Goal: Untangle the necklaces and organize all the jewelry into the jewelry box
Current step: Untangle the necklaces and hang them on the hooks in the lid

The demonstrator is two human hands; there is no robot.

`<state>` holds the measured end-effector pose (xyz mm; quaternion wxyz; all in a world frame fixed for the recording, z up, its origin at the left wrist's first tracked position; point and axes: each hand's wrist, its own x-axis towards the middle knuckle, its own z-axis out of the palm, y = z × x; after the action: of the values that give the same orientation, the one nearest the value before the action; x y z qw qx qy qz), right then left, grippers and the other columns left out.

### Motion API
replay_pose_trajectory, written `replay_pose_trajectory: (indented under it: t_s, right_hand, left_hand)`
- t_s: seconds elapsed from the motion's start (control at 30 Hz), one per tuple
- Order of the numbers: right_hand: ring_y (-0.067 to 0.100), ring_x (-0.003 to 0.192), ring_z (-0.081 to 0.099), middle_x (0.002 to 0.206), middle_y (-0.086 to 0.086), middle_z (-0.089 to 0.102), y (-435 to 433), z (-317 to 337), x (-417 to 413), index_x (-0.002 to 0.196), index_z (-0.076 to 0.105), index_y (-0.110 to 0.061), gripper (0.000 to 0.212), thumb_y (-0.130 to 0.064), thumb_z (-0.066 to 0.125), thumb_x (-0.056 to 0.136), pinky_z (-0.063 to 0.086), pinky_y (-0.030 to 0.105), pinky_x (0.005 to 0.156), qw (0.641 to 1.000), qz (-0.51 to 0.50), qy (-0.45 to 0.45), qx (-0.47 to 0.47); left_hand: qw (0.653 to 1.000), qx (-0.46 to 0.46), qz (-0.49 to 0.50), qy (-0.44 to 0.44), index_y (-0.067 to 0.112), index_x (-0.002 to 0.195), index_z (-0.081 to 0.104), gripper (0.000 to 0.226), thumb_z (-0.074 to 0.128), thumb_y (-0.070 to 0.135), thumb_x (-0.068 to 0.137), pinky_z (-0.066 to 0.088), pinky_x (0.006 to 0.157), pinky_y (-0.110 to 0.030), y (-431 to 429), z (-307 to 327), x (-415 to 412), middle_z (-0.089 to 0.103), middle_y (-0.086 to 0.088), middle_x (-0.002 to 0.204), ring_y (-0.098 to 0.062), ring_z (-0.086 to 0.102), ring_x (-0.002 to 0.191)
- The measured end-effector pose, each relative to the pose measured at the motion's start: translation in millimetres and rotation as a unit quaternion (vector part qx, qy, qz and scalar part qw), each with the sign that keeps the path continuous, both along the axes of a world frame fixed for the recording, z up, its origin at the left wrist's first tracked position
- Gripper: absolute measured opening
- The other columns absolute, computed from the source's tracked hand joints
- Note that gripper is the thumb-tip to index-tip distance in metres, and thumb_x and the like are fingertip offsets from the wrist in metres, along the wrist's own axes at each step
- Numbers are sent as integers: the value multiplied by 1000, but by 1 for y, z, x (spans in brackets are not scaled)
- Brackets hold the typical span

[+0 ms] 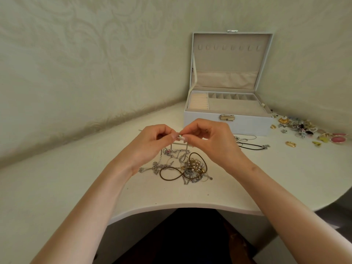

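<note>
A tangled heap of necklaces (182,167), silver chains, a brown cord and a pearl-studded gold piece, lies on the white table just in front of me. My left hand (152,143) and my right hand (209,138) meet above the heap, both pinching the same silver chain (185,149) at its small clasp, and the chain hangs down into the tangle. The white jewelry box (228,121) stands open behind my hands, its beige lid upright with a row of hooks and its tray compartments holding no jewelry that I can see.
Right of the box lies a scatter of rings, earrings and brooches (308,130), with a gold ring (290,144) nearer me. A black cord necklace with a silver pendant (253,146) lies in front of the box. The patterned wall rises behind, and the table edge (171,208) curves in toward me.
</note>
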<state>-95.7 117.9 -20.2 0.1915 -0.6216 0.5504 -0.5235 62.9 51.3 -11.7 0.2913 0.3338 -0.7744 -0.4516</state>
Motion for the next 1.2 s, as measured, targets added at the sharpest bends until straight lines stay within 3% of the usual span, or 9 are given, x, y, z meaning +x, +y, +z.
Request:
replay_pose_trajectory:
  t_s: [0.2, 0.37, 0.53, 0.63, 0.77, 1.03, 1.2]
  right_hand:
    - [9, 66, 61, 73, 1, 69, 2, 0, -3, 79, 70, -19, 13, -7, 74, 77, 53, 33, 72, 1000, 29, -10, -5]
    - [3, 63, 61, 71, -3, 68, 1, -4, -2, 78, 70, -20, 17, -4, 74, 76, 51, 18, 66, 999, 38, -30, -5]
    - [9, 63, 60, 70, 3, 68, 0, -6, -4, 75, 69, -20, 16, -6, 75, 75, 53, 29, 67, 999, 42, -24, -6]
    - [22, 66, 62, 72, 6, 69, 1, -7, -5, 75, 68, -20, 15, -7, 77, 74, 54, 39, 70, 999, 43, -14, -12]
    - [22, 64, 62, 70, 8, 68, 1, -8, -5, 74, 69, -15, 12, -6, 77, 73, 54, 39, 68, 999, 39, -19, -20]
    - [12, 59, 60, 65, 1, 66, 1, -8, -5, 72, 67, -16, 13, -6, 76, 74, 53, 31, 63, 999, 20, -29, -29]
    - [14, 60, 60, 64, -2, 66, -2, -10, -7, 70, 67, -19, 16, -6, 76, 74, 52, 28, 62, 998, 15, -60, -29]
  left_hand:
    - [1000, 7, -22, -13, 20, 83, 61, 17, 51, 27, 94, 33, 55, -5, 1, -1, 1, 47, 15, 64, 7, 41, 52]
    - [998, 6, -45, -37, 17, 83, 58, 18, 48, 24, 96, 34, 55, -5, 1, -1, 0, 45, 11, 67, 7, 41, 52]
    - [997, 6, -52, -59, 10, 88, 59, 20, 48, 25, 96, 33, 56, -9, 1, -2, 1, 44, 6, 70, 3, 38, 55]
    - [996, 15, -58, -69, 12, 88, 58, 20, 48, 27, 95, 32, 61, -16, 2, -1, 1, 42, 3, 71, -4, 36, 62]
    - [996, 22, -61, -67, 13, 85, 57, 20, 47, 27, 96, 30, 65, -25, 5, -1, 1, 40, 0, 72, -11, 34, 67]
    - [999, 37, -39, -2, 18, 85, 63, 13, 53, 20, 94, 37, 57, -8, 1, -3, 0, 52, 9, 68, 3, 43, 55]
    - [999, 16, -23, 21, 15, 107, 65, 28, 50, -2, 92, 45, 74, -7, -3, 2, 4, 69, 5, 92, -3, 62, 75]
